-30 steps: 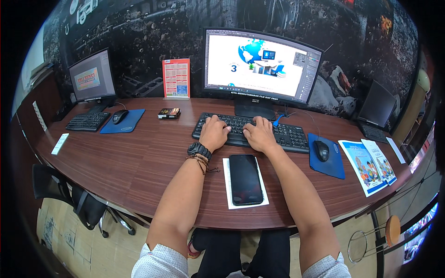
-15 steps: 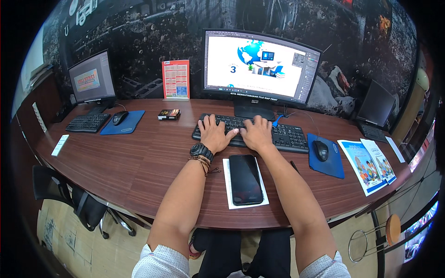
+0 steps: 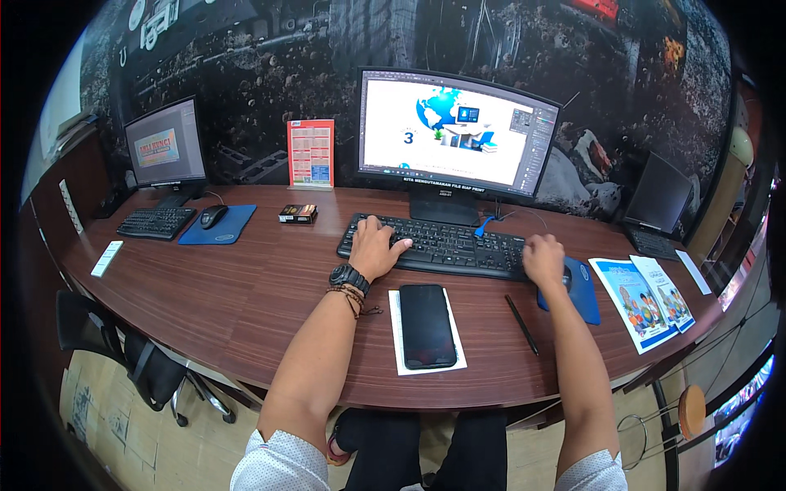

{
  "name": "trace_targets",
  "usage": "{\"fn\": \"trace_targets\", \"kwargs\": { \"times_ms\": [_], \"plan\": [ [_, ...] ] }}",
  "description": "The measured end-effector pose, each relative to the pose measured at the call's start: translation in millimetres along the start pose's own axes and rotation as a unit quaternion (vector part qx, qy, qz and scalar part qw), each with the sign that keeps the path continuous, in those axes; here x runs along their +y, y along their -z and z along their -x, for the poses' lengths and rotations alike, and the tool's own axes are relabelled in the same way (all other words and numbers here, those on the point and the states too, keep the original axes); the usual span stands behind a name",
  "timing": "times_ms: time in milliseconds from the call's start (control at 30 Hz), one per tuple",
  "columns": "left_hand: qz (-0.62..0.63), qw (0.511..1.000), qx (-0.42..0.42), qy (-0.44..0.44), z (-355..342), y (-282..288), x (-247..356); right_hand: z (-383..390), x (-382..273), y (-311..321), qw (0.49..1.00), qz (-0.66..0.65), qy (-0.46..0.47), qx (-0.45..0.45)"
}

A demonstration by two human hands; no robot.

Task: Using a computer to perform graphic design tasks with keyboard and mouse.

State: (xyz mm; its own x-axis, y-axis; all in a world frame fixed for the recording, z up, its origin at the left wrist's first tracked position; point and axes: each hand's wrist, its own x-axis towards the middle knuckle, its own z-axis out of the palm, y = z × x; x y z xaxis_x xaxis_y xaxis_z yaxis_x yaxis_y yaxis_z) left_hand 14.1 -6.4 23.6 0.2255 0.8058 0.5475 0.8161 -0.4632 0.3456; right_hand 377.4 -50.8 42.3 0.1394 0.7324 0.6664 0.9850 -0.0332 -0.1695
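My left hand (image 3: 375, 250) rests on the left end of a black keyboard (image 3: 458, 248), its thumb spread away from the other fingers. A black watch and a beaded bracelet are on that wrist. My right hand (image 3: 544, 260) is at the keyboard's right end, with fingers curled and their tips hidden. Just beside its wrist, a black mouse (image 3: 566, 278) shows in part on a blue mouse pad (image 3: 584, 296). Between my forearms lies a black phone (image 3: 427, 327) on a white paper (image 3: 398, 344). A black pen (image 3: 521, 324) lies to the phone's right.
Behind the keyboard stands a lit monitor (image 3: 458, 131). Farther left are a red calendar stand (image 3: 311, 154), a small box (image 3: 298, 213) and a second monitor (image 3: 166, 146) with its keyboard (image 3: 157, 223). Printed booklets (image 3: 634, 301) lie at the right, near a dark laptop (image 3: 657, 195).
My right hand has moved right, off the middle of the keyboard to the mouse, uncovering the pen. My left hand stays on the keys. The view has shifted slightly.
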Motion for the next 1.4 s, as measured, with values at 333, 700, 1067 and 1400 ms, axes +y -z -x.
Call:
{"fn": "trace_targets", "kwargs": {
  "times_ms": [333, 700, 1067, 1400],
  "plan": [
    [-0.068, 0.978, -0.028, 0.194, 7.4, 5.0, -2.2, 37.4, 66.4, 19.5, 0.989, -0.115, -0.091, -0.023],
    [-0.080, 0.970, -0.093, 0.208, 12.1, 12.3, 6.2, 40.4, 65.2, 21.5, 0.983, -0.160, -0.074, -0.043],
    [-0.104, 0.970, -0.137, 0.170, -3.0, 2.9, 40.0, 45.2, 66.1, 24.5, 0.985, -0.165, -0.041, -0.034],
    [-0.121, 0.980, -0.047, 0.153, 3.4, 4.7, 26.5, 43.5, 67.5, 22.1, 0.983, -0.177, -0.030, -0.034]
  ]
}}
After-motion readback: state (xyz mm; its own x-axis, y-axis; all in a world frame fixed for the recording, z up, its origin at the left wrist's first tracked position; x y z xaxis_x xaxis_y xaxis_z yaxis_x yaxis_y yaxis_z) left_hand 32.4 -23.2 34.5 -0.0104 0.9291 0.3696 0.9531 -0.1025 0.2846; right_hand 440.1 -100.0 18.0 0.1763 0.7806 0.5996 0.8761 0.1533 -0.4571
